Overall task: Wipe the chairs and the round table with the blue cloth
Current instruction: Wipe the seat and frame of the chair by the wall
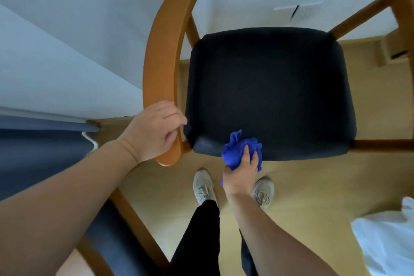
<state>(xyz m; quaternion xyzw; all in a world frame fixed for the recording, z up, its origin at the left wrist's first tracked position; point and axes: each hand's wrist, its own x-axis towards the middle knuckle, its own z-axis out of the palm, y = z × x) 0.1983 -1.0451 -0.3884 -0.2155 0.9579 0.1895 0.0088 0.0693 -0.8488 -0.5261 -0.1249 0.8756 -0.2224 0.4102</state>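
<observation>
Here the right hand (243, 175) grips the bunched blue cloth (235, 150), fingers curled over the wad, and presses it against the front edge of the armchair's black seat cushion (268, 92). The left hand (154, 132) is closed round the tip of the curved wooden armrest (161, 63), bracing the chair. To wipe well, I judge the cloth should be spread flatter so that more of it meets the fabric. It can then be drawn in overlapping strokes from the back of the cushion to the front lip, with a firm grip on the armrest so the chair does not slide on the floor (369, 107). The round table is not in view. A white socket plate (298, 10) on the wall and a white plastic bag (389, 237) at the right show no readable writing or brand.
</observation>
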